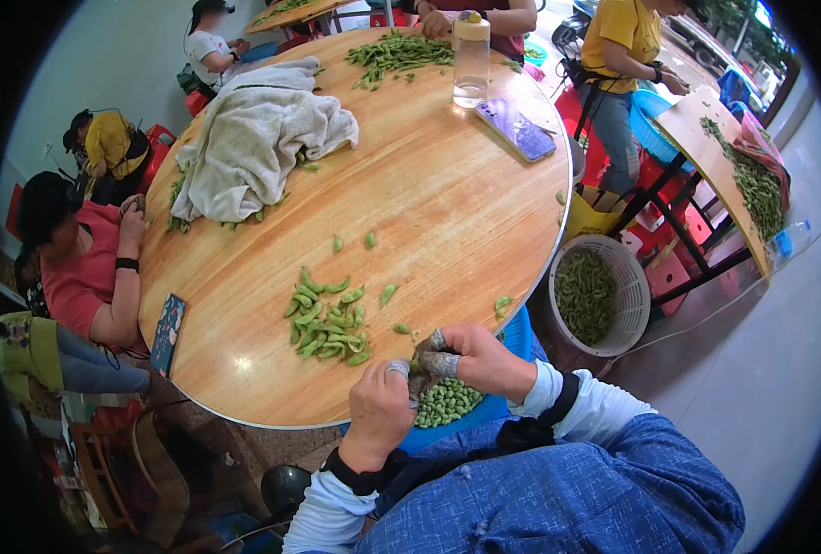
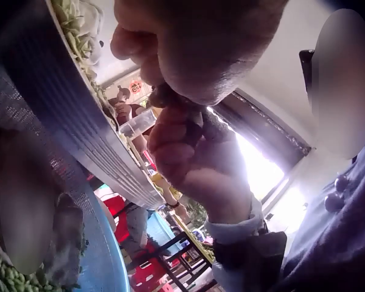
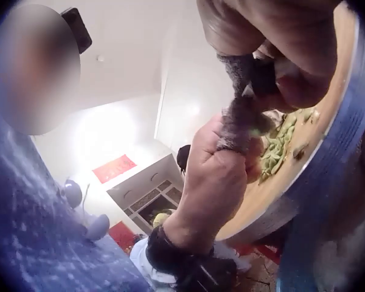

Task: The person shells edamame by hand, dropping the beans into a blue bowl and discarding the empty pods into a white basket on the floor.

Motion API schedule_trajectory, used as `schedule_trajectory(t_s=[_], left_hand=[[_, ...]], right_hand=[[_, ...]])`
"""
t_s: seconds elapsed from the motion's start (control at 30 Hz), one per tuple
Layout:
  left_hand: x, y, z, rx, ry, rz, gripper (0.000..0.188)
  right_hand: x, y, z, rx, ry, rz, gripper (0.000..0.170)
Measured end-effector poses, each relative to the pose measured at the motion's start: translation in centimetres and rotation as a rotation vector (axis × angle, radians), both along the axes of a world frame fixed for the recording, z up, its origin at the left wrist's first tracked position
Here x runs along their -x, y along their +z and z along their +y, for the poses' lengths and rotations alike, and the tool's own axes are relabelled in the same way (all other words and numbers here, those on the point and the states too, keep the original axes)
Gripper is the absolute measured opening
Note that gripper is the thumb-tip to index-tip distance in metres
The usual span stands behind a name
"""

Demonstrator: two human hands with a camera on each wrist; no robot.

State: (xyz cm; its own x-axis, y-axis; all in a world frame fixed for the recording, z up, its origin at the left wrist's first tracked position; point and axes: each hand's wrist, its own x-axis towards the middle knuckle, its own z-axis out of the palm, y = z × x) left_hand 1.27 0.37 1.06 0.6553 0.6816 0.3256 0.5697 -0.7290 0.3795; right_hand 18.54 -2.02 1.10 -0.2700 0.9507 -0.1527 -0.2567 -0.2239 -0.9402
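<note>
My left hand (image 1: 379, 412) and right hand (image 1: 486, 362) meet above a blue basin (image 1: 519, 334) at the table's near edge. Grey wraps cover some fingertips (image 1: 442, 364). Between those fingertips, both hands pinch a green soybean pod (image 1: 417, 367), mostly hidden by the fingers. Shelled green soybeans (image 1: 446, 403) fill the basin below. In the right wrist view the left hand (image 3: 216, 182) nearly touches the right hand (image 3: 280, 42). Just beyond them on the table lies a small pile of soybean pods (image 1: 323, 323).
The round wooden table (image 1: 447, 222) carries a grey towel (image 1: 253, 138) over pods, a bottle (image 1: 470, 65), a purple phone (image 1: 516, 129) and a dark patterned case (image 1: 167, 334). A white basket (image 1: 628, 314) of pods stands on the floor to the right. Several people sit around.
</note>
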Motion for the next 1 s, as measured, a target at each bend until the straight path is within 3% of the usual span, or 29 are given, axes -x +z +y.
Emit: schedule_trajectory(t_s=[0.13, 0.27, 0.33, 0.43, 0.53, 0.67, 0.77, 0.87, 1.0], left_hand=[[0.4, -1.3, 0.3, 0.1, -0.059, -0.238, 0.024], [0.5, -2.7, -0.3, 0.602, 0.03, -0.586, 0.019], [0.2, -0.3, -0.4, 0.834, 0.065, -0.699, 0.02], [0.8, 0.1, 0.1, 1.541, 0.14, -1.036, 0.013], [0.8, 0.7, 0.4, 1.707, 0.022, -1.038, 0.012], [0.9, 1.2, 0.3, 1.54, 0.026, -0.8, 0.008], [1.1, 0.9, 0.3, 1.536, 0.039, -0.775, 0.01], [1.2, 0.2, 0.3, 1.581, 0.047, -0.83, 0.015], [0.8, 0.2, -0.3, 1.597, 0.103, -0.846, 0.017]], right_hand=[[0.1, 0.0, -0.2, -0.007, 0.032, 0.182, 0.014], [0.3, -1.3, 0.0, -0.137, 0.046, 0.174, 0.016], [0.2, -1.5, 0.1, -0.167, 0.084, 0.167, 0.017], [-0.2, -1.4, 0.4, -0.225, 0.141, 0.169, 0.019], [-0.8, -1.5, 0.7, -0.219, 0.199, 0.204, 0.02], [-0.8, -0.8, 0.3, -0.2, 0.131, 0.074, 0.017], [-0.4, 1.2, -0.2, -0.537, 0.026, -0.498, 0.018], [0.0, 2.0, -0.5, -0.703, 0.001, -0.718, 0.022], [0.3, 1.9, -0.7, -0.736, -0.034, -0.703, 0.02]])
